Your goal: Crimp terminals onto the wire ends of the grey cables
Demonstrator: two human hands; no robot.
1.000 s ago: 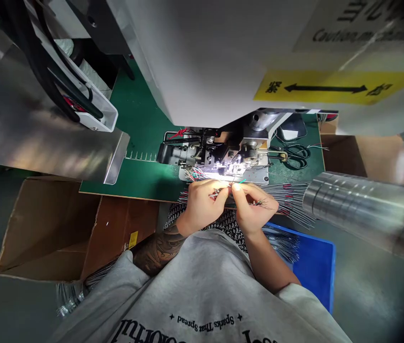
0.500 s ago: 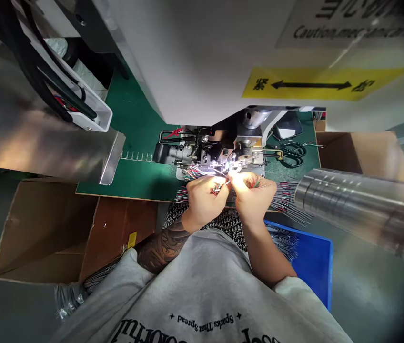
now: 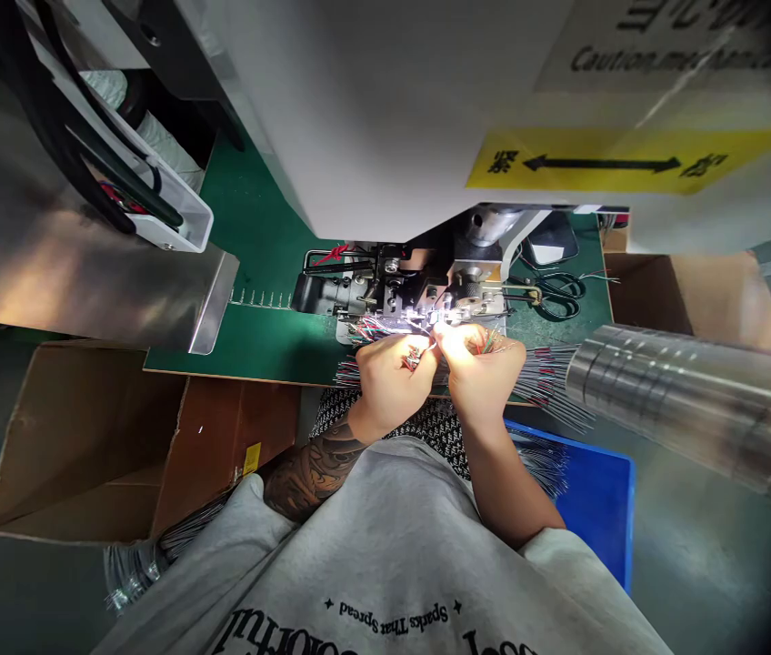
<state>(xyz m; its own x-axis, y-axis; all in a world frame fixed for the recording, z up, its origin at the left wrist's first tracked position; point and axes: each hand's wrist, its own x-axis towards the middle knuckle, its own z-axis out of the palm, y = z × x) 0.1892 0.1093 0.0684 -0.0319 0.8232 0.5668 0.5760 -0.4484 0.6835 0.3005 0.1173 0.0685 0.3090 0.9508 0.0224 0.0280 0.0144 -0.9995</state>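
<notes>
My left hand [image 3: 395, 382] is closed on thin wires just in front of the lit machine head [image 3: 426, 282]. Beside it, my right hand [image 3: 485, 377] pinches wires too, its fingertips almost meeting the left ones under the bright light. Short coloured wire ends poke out of both hands. A bundle of grey wires with red and white ends [image 3: 549, 377] lies to the right of my right hand on the green table [image 3: 269, 350]. More coloured wire ends [image 3: 368, 327] lie beyond my left hand. The wire tips at the machine are washed out by glare.
A metal guide plate [image 3: 212, 305] is at the left, a shiny metal cylinder [image 3: 672, 391] at the right. Black-handled scissors [image 3: 563, 296] lie behind the wires. Below are an open cardboard box [image 3: 92, 446] and a blue bin [image 3: 604, 509] with wires. The white machine housing [image 3: 372, 118] overhangs.
Both hands stay closed on wires at nearly the same place. The right hand's fingers have shifted very slightly toward the machine; the rest looks the same apart from a small camera shift.
</notes>
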